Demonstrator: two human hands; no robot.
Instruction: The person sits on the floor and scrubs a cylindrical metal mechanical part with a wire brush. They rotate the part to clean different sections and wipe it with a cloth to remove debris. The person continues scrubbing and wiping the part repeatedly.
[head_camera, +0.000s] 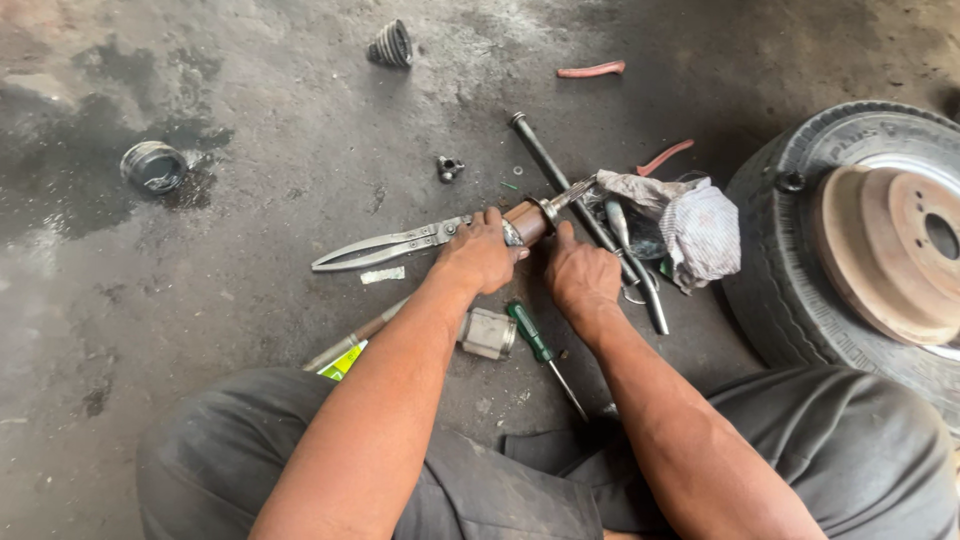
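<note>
My left hand (480, 252) grips large metal shears (385, 246) near their pivot, their long handles pointing left over the concrete floor. The jaws sit at a brownish shaft piece (532, 219) with a splined metal end (572, 192). My right hand (581, 276) rests just right of it, thumb against the shaft piece; I cannot tell how firmly it holds. Both forearms reach out over my dark-trousered knees.
A green-handled screwdriver (530, 334) and a short metal cylinder (487, 333) lie near my hands. A long dark rod (560, 185), a dirty rag (690, 225), a tyre (790, 290) with a brake drum (885, 262), a rubber boot (390, 45) and a metal cup (153, 166) lie around.
</note>
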